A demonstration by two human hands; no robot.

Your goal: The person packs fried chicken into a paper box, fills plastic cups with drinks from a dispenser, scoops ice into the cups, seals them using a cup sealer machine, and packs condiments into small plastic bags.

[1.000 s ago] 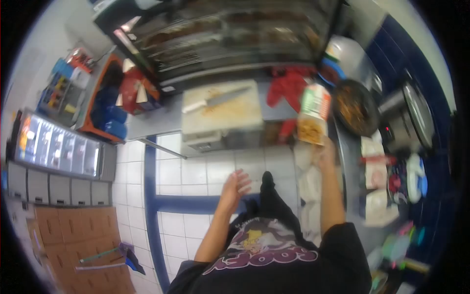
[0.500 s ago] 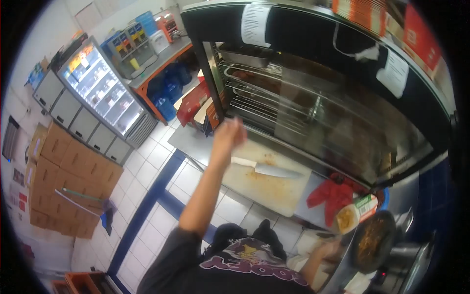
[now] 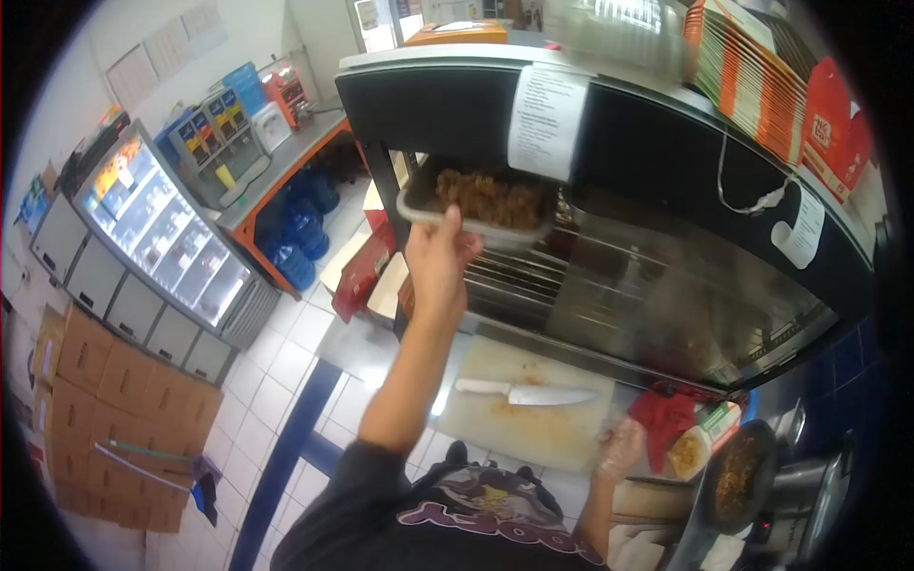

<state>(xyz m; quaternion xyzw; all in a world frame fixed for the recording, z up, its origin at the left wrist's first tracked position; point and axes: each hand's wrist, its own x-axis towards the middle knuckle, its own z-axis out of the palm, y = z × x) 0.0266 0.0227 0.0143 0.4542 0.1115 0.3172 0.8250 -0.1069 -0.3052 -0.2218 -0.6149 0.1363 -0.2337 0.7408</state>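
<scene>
My left hand (image 3: 440,262) grips the near rim of a metal tray (image 3: 476,226) at the top rack of the glass-fronted warming cabinet (image 3: 428,95). Brown pieces of food (image 3: 490,198) fill the tray. My right hand (image 3: 621,449) is beside the right edge of the cutting board (image 3: 495,433), fingers curled; whether anything is in it is too small to tell. A white-handled knife (image 3: 528,392) lies across the board. Right of that hand stands an open carton of food (image 3: 687,455), next to a red cloth (image 3: 662,423) and a dark pan (image 3: 738,476).
Folded cartons (image 3: 747,81) and a red box (image 3: 838,133) are on top of the cabinet. Left of it are red boxes (image 3: 364,276), blue water bottles (image 3: 303,238), a drinks fridge (image 3: 171,238) and stacked brown cartons (image 3: 114,400). A cooker (image 3: 809,509) stands at lower right.
My left hand has reached up to the cabinet and taken hold of the tray, which now juts forward. My right hand has let go of the carton, which rests on the counter. The view has turned left.
</scene>
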